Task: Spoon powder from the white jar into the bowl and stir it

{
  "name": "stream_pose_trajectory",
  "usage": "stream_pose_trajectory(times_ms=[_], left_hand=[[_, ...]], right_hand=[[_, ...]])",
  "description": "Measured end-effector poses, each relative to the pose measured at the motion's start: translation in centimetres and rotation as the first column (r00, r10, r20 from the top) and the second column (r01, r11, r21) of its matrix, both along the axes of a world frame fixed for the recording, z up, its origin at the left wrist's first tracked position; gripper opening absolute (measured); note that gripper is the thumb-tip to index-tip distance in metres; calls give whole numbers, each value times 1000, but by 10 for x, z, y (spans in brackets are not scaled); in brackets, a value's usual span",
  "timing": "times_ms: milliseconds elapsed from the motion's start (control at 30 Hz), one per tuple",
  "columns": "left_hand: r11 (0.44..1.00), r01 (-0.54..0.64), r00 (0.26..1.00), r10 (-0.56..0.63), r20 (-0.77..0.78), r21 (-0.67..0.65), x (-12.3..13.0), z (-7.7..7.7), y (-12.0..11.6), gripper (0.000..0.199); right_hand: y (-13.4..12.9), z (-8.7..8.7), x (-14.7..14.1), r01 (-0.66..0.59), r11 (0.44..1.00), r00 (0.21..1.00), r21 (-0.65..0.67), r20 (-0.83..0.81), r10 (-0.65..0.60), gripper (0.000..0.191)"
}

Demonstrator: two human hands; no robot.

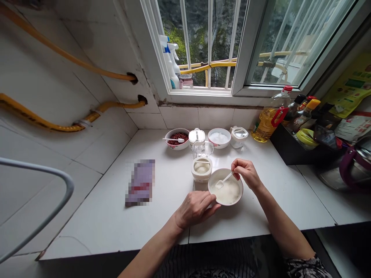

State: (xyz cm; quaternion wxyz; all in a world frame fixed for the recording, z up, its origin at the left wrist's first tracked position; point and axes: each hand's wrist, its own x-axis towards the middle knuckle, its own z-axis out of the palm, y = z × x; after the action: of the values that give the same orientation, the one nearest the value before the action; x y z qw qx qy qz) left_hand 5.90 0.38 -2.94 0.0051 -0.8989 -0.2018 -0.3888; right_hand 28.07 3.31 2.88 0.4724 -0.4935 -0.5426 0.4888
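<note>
My right hand pinches the handle of a small white plastic spoon, whose scoop is over the pale powdery or granular contents of a white bowl. At the bowl's near left rim, my left hand grips it with thumb and fingers. Just left of the bowl stands a small white seasoning jar, its clear lid flipped up and off-white grains visible inside. What the grains are, I cannot tell.
Along the back stand a bowl of dark red bits with a spoon across it, a lidded jar, a bowl of white grains and another jar. An oil bottle and black condiment box are right; a blurred packet lies left.
</note>
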Motion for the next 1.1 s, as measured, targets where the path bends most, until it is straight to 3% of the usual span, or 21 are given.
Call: stream_pose_trajectory(times_ms=[333,433,533,600,700,767,833,900,1033,1100], left_hand=[[1000,11,1000,-11,22,9,1,-1,1,16],[1000,14,1000,-15,27,9,2,0,1,16],[1000,18,999,-18,31,0,2,0,2,16],[1000,17,999,-17,29,-1,2,0,2,16],[1000,9,1000,-9,25,10,2,-1,2,18],[1000,3,1000,-4,23,17,2,-1,2,19],[1000,2,1000,-3,18,16,2,-1,2,19],[1000,3,1000,-3,13,14,2,0,2,19],[1000,3,1000,-3,14,16,1,1,2,18],[1000,3,1000,-3,16,15,1,1,2,18]], right_hand=[[6,-3,1,58,997,983,-51,-171,-66,5],[2,-5,-5,61,998,987,34,-153,-55,9],[-3,-9,-13,53,974,999,219,-3,-54,11],[-5,-12,-16,-19,910,972,413,222,-80,5],[-5,-15,-18,-245,724,840,645,515,-174,12],[-5,-16,-18,-319,635,792,704,566,-230,17],[-5,-14,-18,-280,612,812,739,523,-260,18],[-8,-13,-17,-186,655,865,732,438,-244,15],[-12,-7,-10,-7,838,966,545,221,-136,6],[-13,-4,-5,10,875,978,484,178,-110,8]])
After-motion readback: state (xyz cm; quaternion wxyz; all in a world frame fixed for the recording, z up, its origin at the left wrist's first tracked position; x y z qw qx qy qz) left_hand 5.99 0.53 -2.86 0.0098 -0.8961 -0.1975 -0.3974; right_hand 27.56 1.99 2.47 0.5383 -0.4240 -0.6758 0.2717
